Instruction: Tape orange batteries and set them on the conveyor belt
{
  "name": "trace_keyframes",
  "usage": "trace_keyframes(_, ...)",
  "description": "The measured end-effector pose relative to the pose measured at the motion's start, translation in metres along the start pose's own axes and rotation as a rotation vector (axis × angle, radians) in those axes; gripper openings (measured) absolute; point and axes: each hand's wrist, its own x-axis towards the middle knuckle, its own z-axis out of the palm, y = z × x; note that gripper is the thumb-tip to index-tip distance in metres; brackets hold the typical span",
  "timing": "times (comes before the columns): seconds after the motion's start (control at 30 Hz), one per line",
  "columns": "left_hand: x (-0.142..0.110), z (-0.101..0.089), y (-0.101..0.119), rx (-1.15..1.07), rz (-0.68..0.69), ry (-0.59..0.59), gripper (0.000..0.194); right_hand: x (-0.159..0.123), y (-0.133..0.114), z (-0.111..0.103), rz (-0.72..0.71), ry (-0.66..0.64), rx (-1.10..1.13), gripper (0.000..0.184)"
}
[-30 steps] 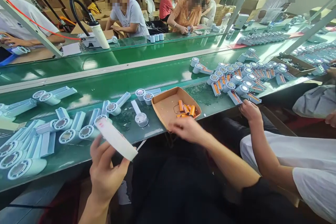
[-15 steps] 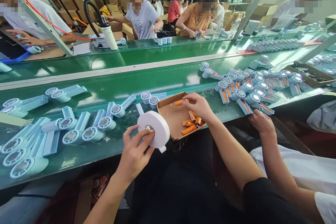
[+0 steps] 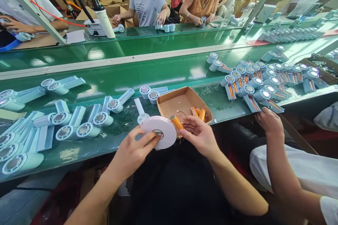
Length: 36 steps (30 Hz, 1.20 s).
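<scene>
A white roll of tape [image 3: 161,126] is gripped in my left hand [image 3: 134,151], its fingers pushed into the core. My right hand [image 3: 199,135] pinches an orange battery cell [image 3: 176,122] with thin dark wires, close against the roll's right edge. Behind both hands sits a shallow cardboard box [image 3: 182,99] holding several more orange batteries [image 3: 199,112] at its right side. A light-blue fan part [image 3: 142,117] lies just left of the box, partly behind the roll.
Several light-blue fan housings [image 3: 88,130] lie along the bench on the left. To the right is a crowd of housings with orange cells [image 3: 248,89], where a co-worker's hand [image 3: 269,121] reaches in. Across the green conveyor [image 3: 111,70], other people handle parts.
My right hand has brought one orange battery out of the box toward me, up to the tape roll. The roll has tilted flatter in my left hand. The view has shifted slightly.
</scene>
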Motion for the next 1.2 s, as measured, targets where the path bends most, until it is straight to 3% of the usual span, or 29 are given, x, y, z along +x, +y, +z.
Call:
trace_keyframes(0.1,0.005,-0.013,-0.013,-0.023,0.117,-0.063,0.042,0.01,-0.006,-0.009,0.222,-0.354,0.151,0.056)
trace_keyframes(0.17,0.009,-0.02,-0.016,-0.051,0.135,-0.069,0.042,0.011,-0.008,-0.002,0.255,-0.418,0.222,0.053)
trace_keyframes(0.2,0.011,-0.023,-0.014,-0.073,0.129,-0.068,0.04,0.009,-0.006,0.005,0.238,-0.348,0.268,0.051)
trace_keyframes(0.33,-0.002,-0.021,0.015,-0.208,0.02,-0.081,0.034,-0.001,0.004,0.028,0.148,0.157,0.502,0.046)
trace_keyframes(0.4,-0.025,-0.015,0.028,-0.302,-0.038,-0.114,0.038,0.007,0.002,0.018,0.055,0.326,0.568,0.037)
trace_keyframes(0.47,-0.058,-0.009,0.026,-0.316,-0.122,-0.157,0.042,0.023,-0.005,-0.004,-0.123,0.464,0.582,0.029)
trace_keyframes(0.57,-0.108,-0.004,-0.011,-0.192,-0.303,-0.152,0.043,0.043,-0.015,-0.029,-0.268,0.498,0.542,0.04)
trace_keyframes(0.67,-0.119,0.004,-0.06,-0.211,-0.469,-0.104,0.041,0.042,-0.012,-0.026,-0.192,0.354,0.492,0.053)
trace_keyframes(0.73,-0.088,0.017,-0.086,-0.269,-0.509,-0.066,0.038,0.04,-0.007,-0.014,-0.154,0.272,0.459,0.052)
trace_keyframes(0.8,-0.033,0.035,-0.106,-0.266,-0.467,-0.079,0.036,0.042,-0.004,-0.004,-0.165,0.222,0.425,0.052)
trace_keyframes(0.83,0.0,0.046,-0.115,-0.238,-0.414,-0.146,0.037,0.045,-0.005,-0.001,-0.185,0.203,0.409,0.055)
trace_keyframes(0.97,0.111,0.083,-0.152,-0.066,-0.27,-0.643,0.042,0.057,-0.018,-0.003,-0.231,0.144,0.346,0.058)
trace_keyframes(1.07,0.148,0.098,-0.182,-0.042,-0.228,-0.727,0.034,0.069,-0.028,-0.01,-0.246,0.134,0.258,0.052)
trace_keyframes(1.2,0.162,0.116,-0.212,-0.029,-0.205,-0.705,0.028,0.113,-0.028,-0.011,-0.263,0.09,0.071,0.048)
